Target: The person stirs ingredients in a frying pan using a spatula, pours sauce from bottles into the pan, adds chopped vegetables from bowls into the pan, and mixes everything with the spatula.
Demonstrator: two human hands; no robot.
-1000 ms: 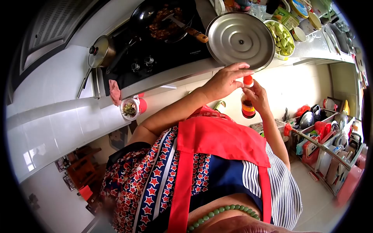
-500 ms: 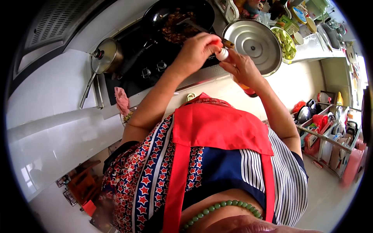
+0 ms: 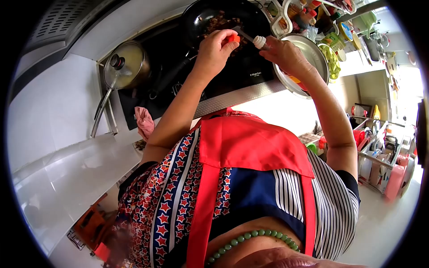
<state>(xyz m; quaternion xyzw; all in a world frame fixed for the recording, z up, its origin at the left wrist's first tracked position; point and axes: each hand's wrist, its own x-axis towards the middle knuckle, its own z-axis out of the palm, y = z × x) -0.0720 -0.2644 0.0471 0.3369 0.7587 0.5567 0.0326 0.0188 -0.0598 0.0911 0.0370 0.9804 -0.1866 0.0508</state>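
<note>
My left hand (image 3: pixel 211 56) pinches a small red bottle cap (image 3: pixel 234 39) near the front rim of the wok. To its right, my right hand (image 3: pixel 288 57) is wrapped round a bottle whose uncapped white neck (image 3: pixel 259 42) points toward the wok. Most of the bottle's body is hidden by the hand and forearm; a red and yellow part shows below the wrist. Beyond both hands, the black wok (image 3: pixel 196 27) holds dark brown pieces of food (image 3: pixel 219 22). A spatula (image 3: pixel 243 34) rests in the wok, its handle partly hidden.
A lidded pot (image 3: pixel 129 67) stands on the left of the black stove (image 3: pixel 167 100). A large metal lid (image 3: pixel 313 51) lies right of the stove, beside a bowl of green leaves (image 3: pixel 330 62). A pink cloth (image 3: pixel 144 121) hangs at the counter edge. Bottles and jars crowd the back right.
The red cap has come off the bottle, and my hands have moved apart. The bottle is now held to the right, its white neck bare. The view has shifted slightly.
</note>
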